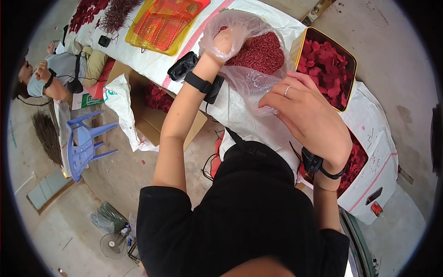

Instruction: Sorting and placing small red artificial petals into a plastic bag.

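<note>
A clear plastic bag [251, 85] lies open on the white-covered table, full of small dark red stick-like pieces [260, 53]. My left hand [224, 42] reaches into the bag's far left side, under the clear film, and its fingers are mostly hidden there. At the bag's near right edge, my right hand [307, 111] pinches the film between thumb and fingers. Just beyond the right hand stands a yellow-rimmed box of red fabric petals [323, 64]. A second container of red petals [355, 164] sits partly behind my right wrist.
Yellow and orange baskets [166, 23] lie at the table's far left. Below the table edge are an open cardboard box [187, 127] with red petals and a blue plastic stool [83, 147]. Another person [69, 76] sits at left. A phone [374, 195] rests at right.
</note>
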`<state>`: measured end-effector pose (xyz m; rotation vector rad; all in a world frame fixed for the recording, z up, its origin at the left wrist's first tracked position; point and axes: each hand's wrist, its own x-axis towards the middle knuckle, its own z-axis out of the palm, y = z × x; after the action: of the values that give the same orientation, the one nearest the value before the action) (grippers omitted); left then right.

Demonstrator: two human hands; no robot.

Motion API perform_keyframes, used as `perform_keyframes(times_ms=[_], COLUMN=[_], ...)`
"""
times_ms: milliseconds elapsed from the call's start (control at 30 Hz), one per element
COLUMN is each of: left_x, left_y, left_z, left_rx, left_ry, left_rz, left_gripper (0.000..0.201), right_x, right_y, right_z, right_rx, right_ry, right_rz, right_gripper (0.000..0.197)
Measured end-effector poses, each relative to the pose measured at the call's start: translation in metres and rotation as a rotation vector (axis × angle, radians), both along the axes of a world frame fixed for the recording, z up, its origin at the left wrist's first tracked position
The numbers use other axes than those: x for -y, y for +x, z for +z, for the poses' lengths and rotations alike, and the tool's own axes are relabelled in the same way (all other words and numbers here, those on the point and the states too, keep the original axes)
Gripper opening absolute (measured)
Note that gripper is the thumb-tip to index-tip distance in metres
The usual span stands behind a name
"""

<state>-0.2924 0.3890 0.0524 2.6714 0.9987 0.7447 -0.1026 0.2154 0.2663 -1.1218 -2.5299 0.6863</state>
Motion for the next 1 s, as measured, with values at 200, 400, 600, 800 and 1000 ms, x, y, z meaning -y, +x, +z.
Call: perform_keyframes(times_ms=[200,400,600,800,1000], left_x=[0.006,0.025,0.049,0.086,0.143], left_y=[0.009,0.005,-0.004,-0.04,-0.101], left_z=[0.003,0.028,0.094,0.128,0.156], left_rx=[0.024,0.096,0.192,0.236,0.541], left_ry=[-0.047,-0.015,-0.226,-0.831,-0.807], left_rz=[-0.074,0.12,0.013,0.044,0.141], left_gripper=[0.013,0.008,0.012,0.016,0.015], right_x=[0.007,0.019,0.026,0.038,0.047], right_y=[0.009,0.01,0.005,-0.014,-0.03], right_z=[0.007,0.015,0.03,0.031,0.031], right_rx=[0.02,0.049,0.123,0.078,0.104], right_ry=[-0.059,-0.046,-0.038,-0.066,-0.127], right_rz=[0.002,0.001,0.004,-0.01,0.0], right_gripper=[0.022,0.023,0.024,0.026,0.028])
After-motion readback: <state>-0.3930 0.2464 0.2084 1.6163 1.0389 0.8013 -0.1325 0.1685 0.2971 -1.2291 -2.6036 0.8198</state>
